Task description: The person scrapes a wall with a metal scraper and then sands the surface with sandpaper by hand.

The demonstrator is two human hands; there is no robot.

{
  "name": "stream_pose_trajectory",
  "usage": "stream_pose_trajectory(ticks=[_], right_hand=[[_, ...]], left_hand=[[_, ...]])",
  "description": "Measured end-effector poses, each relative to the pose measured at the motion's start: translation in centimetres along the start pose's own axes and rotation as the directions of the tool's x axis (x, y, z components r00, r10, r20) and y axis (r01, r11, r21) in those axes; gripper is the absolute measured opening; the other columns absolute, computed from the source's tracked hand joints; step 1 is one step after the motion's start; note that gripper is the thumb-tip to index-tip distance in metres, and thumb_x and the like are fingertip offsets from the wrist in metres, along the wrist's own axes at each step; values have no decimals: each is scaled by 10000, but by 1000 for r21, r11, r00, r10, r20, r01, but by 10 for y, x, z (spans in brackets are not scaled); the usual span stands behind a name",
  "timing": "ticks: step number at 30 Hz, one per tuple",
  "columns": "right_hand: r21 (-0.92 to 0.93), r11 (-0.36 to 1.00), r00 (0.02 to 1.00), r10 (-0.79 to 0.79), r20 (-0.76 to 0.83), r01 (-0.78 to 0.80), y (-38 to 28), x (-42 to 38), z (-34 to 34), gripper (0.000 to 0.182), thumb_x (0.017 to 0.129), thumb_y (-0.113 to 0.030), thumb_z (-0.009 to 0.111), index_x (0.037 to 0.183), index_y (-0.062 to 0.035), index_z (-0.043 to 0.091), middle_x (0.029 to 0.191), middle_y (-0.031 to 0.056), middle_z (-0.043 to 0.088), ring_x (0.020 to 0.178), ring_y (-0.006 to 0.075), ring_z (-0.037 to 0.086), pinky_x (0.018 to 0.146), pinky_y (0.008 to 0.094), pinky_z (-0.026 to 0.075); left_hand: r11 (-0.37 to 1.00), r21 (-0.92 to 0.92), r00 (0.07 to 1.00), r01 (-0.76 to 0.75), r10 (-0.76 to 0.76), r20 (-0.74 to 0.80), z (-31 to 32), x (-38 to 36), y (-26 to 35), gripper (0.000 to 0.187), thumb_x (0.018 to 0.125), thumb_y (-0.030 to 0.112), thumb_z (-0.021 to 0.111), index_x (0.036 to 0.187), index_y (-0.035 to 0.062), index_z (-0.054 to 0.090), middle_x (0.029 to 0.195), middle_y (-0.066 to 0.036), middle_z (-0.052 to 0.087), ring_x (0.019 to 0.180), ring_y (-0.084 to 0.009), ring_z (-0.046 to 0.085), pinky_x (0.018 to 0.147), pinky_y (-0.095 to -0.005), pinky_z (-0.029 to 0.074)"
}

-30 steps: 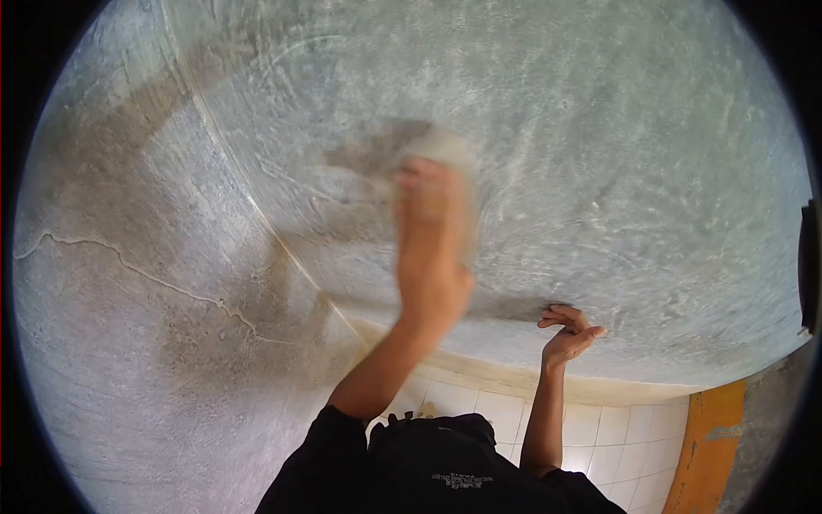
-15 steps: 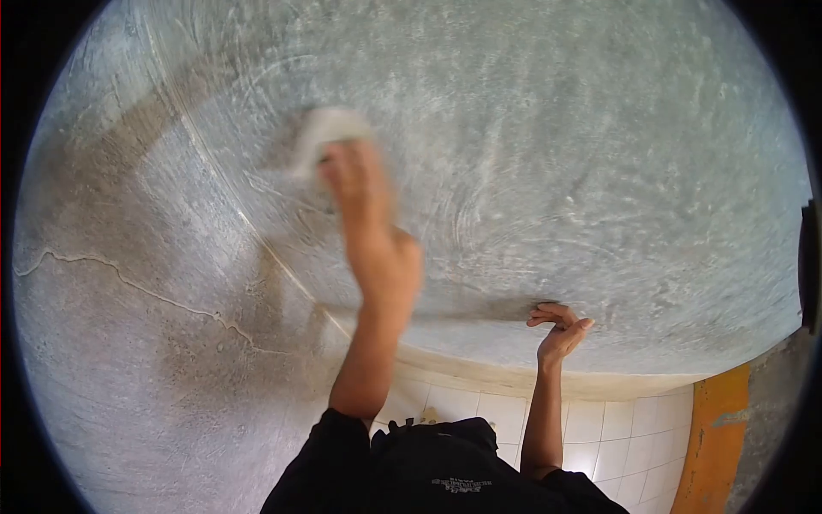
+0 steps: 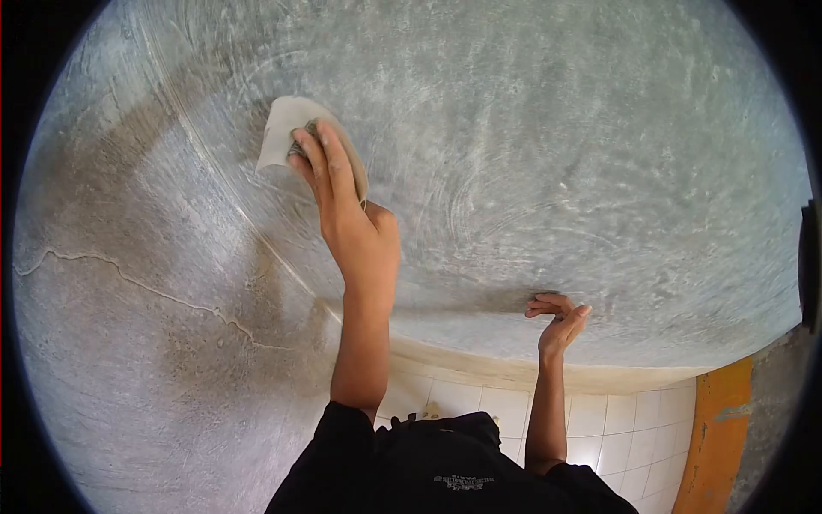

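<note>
A pale, curved sheet of sandpaper (image 3: pixel 281 130) lies against the rough grey wall (image 3: pixel 531 154), at upper left. My left hand (image 3: pixel 353 231) is closed over it, fingers pressing it to the wall; a small dark patch shows beside the fingertips. Lower right, my right hand (image 3: pixel 562 325) holds nothing. Its fingers are apart and bent, with the fingertips at or very near the wall's lower part; whether they touch is hard to tell.
On the left, a second wall (image 3: pixel 128 368) meets this one at a corner and carries a long crack (image 3: pixel 163 295). White floor tiles (image 3: pixel 591 420) lie below. An orange-painted frame (image 3: pixel 717 437) stands at lower right. A dark object (image 3: pixel 808 265) shows at the right edge.
My left hand has moved slightly left with the sandpaper, which was blurred by motion and is now sharp. My right hand has stayed almost in place.
</note>
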State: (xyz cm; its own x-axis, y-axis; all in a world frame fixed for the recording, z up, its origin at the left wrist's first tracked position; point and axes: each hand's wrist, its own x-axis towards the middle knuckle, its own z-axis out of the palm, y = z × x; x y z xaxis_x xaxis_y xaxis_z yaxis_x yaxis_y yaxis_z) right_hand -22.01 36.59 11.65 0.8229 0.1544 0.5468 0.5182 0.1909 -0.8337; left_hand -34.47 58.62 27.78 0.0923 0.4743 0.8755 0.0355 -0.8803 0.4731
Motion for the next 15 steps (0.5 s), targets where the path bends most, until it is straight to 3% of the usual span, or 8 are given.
stream_pose_trajectory(ticks=[2,4,5,7,10,12,15], right_hand=[[-7,1000,1000,2,12,-2,-1,1,0,941,957,-636,117,714,101,647,582,184,635,476,252,645,466,297,536],[-29,1000,1000,2,8,-2,-3,1,1,943,957,-638,114,717,102,648,581,185,634,480,252,648,465,294,536],[-40,999,1000,3,6,-3,-3,0,2,944,956,-638,113,718,102,649,581,185,634,482,253,650,465,293,536],[-42,999,1000,-6,12,7,0,0,1,940,960,-629,108,717,101,648,581,185,635,483,253,652,470,292,536],[-48,998,999,-31,32,32,3,2,-1,931,969,-612,102,718,101,647,582,184,638,483,250,653,477,290,537],[-52,998,999,-36,39,38,3,0,-2,924,975,-598,100,717,101,645,583,185,639,484,248,653,480,289,536],[-54,998,999,-37,32,39,1,1,1,912,983,-580,98,711,100,641,583,185,641,486,245,654,485,287,533]], left_hand=[[997,8,997,-72,72,37,7,-3,6,770,775,-137,475,1470,159,321,1551,-120,206,1401,-445,164,1107,-582,271],[916,-13,874,-402,388,294,19,-24,17,718,804,-95,503,1457,161,350,1550,-90,227,1407,-415,188,1093,-601,284],[876,-53,824,-479,470,317,33,-43,27,675,827,-71,507,1447,159,371,1546,-71,248,1414,-375,208,1091,-596,290],[858,22,822,-513,485,298,36,-49,19,685,820,-90,498,1448,151,369,1544,-94,244,1410,-379,215,1106,-582,274],[967,114,972,-227,217,96,9,-4,5,712,797,-103,502,1450,145,366,1545,-121,228,1400,-418,208,1114,-575,263],[997,81,999,-10,13,-39,-2,10,3,730,779,-116,506,1448,141,369,1544,-132,222,1397,-432,199,1116,-573,261],[931,43,920,-362,350,175,15,-11,10,835,678,-176,517,1454,83,345,1532,-176,236,1390,-440,222,1141,-575,184]])
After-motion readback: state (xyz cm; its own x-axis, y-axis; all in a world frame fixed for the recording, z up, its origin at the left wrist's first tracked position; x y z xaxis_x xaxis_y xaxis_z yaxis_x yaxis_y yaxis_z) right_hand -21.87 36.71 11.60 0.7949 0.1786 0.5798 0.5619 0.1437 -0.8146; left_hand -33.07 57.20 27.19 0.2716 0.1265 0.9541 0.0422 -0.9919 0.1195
